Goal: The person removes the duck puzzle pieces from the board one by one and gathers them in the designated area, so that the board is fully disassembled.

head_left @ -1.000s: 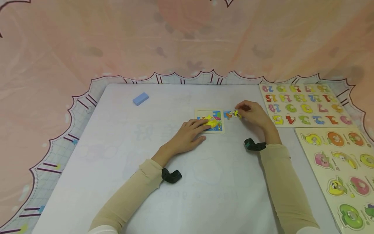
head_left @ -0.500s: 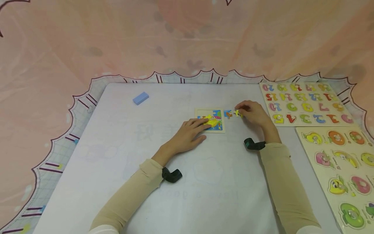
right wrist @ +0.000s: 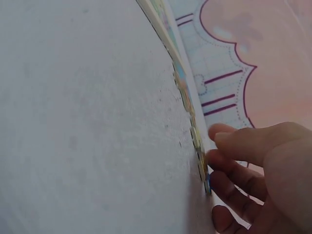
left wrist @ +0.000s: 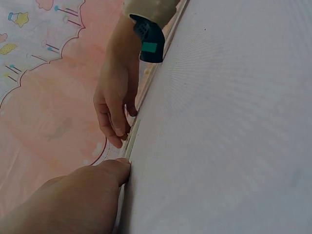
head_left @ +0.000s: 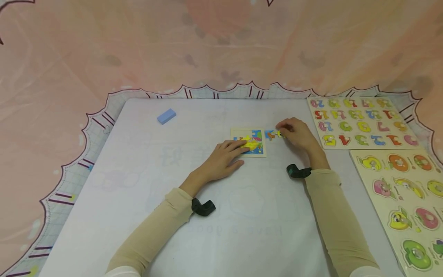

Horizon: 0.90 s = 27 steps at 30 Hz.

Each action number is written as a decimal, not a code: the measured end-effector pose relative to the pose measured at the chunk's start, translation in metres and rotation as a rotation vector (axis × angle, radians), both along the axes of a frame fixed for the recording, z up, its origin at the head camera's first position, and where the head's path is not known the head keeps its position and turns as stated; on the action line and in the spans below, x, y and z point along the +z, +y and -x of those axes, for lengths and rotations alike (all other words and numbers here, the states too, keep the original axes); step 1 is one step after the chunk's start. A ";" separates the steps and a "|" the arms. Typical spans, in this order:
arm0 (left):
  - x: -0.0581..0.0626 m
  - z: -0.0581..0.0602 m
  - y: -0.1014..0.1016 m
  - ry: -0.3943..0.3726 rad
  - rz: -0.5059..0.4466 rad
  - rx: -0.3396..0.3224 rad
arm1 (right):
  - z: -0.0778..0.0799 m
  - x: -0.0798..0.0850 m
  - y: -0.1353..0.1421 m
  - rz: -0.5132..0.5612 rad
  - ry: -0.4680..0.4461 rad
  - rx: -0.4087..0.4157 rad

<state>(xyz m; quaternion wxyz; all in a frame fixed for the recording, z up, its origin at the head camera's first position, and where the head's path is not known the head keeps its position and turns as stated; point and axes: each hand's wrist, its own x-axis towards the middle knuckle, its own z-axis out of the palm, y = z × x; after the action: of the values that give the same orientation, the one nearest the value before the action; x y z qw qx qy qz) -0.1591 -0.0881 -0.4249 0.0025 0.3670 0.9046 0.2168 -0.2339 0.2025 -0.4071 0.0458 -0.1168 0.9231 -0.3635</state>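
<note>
In the head view, my left hand [head_left: 223, 159] rests with extended fingers on a small framed jigsaw puzzle [head_left: 260, 154] that bears a yellow figure. It covers the puzzle's left part. To the right of the frame, loose blue-and-orange and yellow puzzle pieces [head_left: 270, 134] lie in a row. My right hand [head_left: 298, 134] is at the row's right end, its bent fingers beside a yellow puzzle piece [head_left: 279, 134]. The right wrist view shows the row edge-on, with fingertips [right wrist: 218, 158] against the pieces and nothing visible between thumb and index finger.
A blue block [head_left: 167, 116] lies at the back left of the white table [head_left: 221, 246]. Along the right side lie a number puzzle board [head_left: 318, 140] and a fruit puzzle board [head_left: 384, 215]. A peach curtain [head_left: 138, 50] hangs behind the table.
My right hand has shifted slightly left, over the end of the row, and the yellow piece there is a little more covered. The left hand has stayed still on the puzzle.
</note>
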 end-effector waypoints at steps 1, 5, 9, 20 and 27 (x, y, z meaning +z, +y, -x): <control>0.000 0.000 0.000 -0.002 -0.001 0.000 | 0.000 0.000 -0.001 0.001 0.009 -0.008; -0.001 0.000 -0.001 0.001 -0.002 0.000 | -0.002 0.002 -0.009 0.031 0.030 -0.011; -0.001 0.000 -0.001 0.003 0.006 0.000 | -0.004 0.006 -0.019 0.056 0.035 0.030; 0.000 0.000 0.000 -0.003 0.012 -0.002 | -0.008 0.009 -0.035 0.048 0.011 0.090; -0.002 0.000 0.000 -0.002 0.020 0.002 | -0.010 0.010 -0.045 0.006 0.030 0.145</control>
<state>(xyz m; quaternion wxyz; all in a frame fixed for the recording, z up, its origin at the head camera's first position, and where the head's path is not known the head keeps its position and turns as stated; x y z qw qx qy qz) -0.1590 -0.0883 -0.4267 0.0070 0.3656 0.9072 0.2080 -0.2236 0.1574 -0.3969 0.0580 -0.1888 0.9117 -0.3602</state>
